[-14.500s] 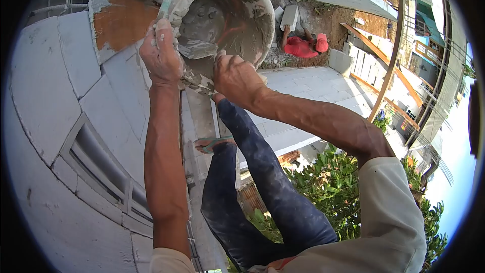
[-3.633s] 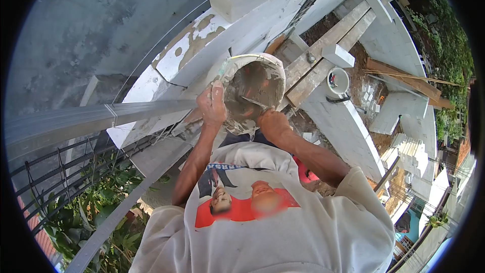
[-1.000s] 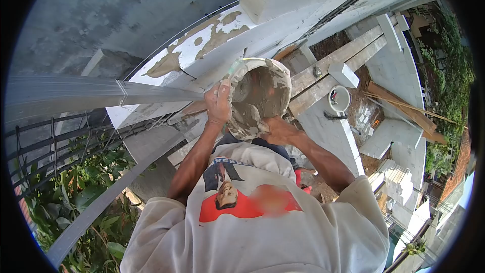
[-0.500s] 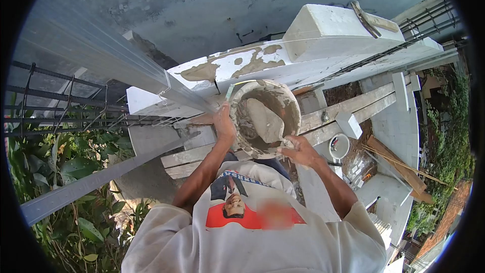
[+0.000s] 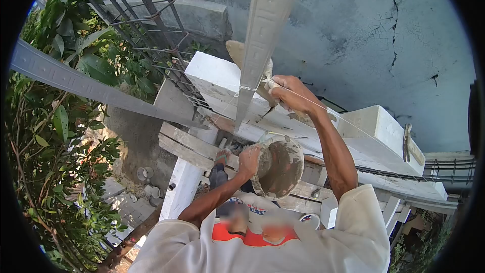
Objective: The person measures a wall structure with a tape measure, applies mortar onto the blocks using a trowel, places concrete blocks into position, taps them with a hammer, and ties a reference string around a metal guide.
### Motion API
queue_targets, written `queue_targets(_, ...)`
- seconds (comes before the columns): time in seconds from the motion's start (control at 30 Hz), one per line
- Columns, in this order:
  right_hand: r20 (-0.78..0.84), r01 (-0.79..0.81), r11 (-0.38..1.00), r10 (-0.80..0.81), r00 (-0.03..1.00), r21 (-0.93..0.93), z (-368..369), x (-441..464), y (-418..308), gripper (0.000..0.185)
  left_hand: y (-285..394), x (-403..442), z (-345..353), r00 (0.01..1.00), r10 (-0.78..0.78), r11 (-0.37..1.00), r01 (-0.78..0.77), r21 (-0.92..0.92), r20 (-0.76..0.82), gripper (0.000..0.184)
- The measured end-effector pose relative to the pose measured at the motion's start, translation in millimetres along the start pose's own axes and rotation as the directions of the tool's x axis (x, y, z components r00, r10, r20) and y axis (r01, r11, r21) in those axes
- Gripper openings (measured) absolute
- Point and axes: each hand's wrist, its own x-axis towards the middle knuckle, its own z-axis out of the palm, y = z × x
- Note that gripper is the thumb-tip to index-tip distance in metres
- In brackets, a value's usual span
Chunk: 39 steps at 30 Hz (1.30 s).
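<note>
My left hand (image 5: 249, 161) grips the rim of a bucket (image 5: 298, 172) at its left side. Grey wet mortar (image 5: 277, 167) lies inside the bucket. My right hand (image 5: 289, 92) is closed at the top of the white block wall (image 5: 214, 78), beside an upright metal channel (image 5: 265, 25). A trowel blade (image 5: 235, 53) shows to the left of the channel; its handle, in my right hand, is mostly hidden. A thin string (image 5: 323, 107), tied around the channel, passes over my right hand. Patches of mortar lie on the wall top beneath that hand.
A white block (image 5: 365, 121) stands on the wall, with a hammer-like tool (image 5: 407, 142) at its right end. Wooden planks (image 5: 184, 144) run below the bucket. Steel rebar (image 5: 151, 17) and a slanting metal bar (image 5: 83, 78) are at the left, near leafy branches (image 5: 63, 121).
My right hand has moved with the trowel from the bucket up to the wall top behind the channel. My left hand still holds the bucket. The view has turned toward the left end of the wall.
</note>
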Motion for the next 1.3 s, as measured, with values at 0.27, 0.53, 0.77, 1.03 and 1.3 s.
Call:
queue_targets(0.27, 0.15, 0.521, 0.684, -0.526, 0.837, -0.511, 31, 119, 12, 0.041, -19, -15, 9, 0.991, 0.056, 0.998, -0.06, -0.032, -0.123, 0.046)
queue_targets(0.53, 0.111, 0.16, 0.659, -0.116, 0.987, -0.735, 1, 16, -8, 0.037, -2, -7, 4, 0.998, -0.06, 0.998, 0.06, 0.024, -0.007, 0.044)
queue_targets(0.77, -0.174, 0.1, 0.696, -0.313, 0.934, -0.711, 17, -57, 46, 0.023, -3, 9, 1, 0.985, 0.093, 0.985, -0.113, 0.132, 0.144, 0.043)
queue_targets(1.03, -0.424, -0.147, 0.921, -0.022, 0.905, -0.361, 72, -202, 114, 0.048, -5, 28, -5, 0.943, 0.047, 0.996, -0.019, -0.088, 0.33, 0.045)
queue_targets(1.3, -0.424, -0.704, 0.658, 0.575, 0.699, -0.267, 202, -296, 120, 0.034, 16, 46, -7, 0.845, 0.024, 0.999, -0.006, -0.035, 0.534, 0.046)
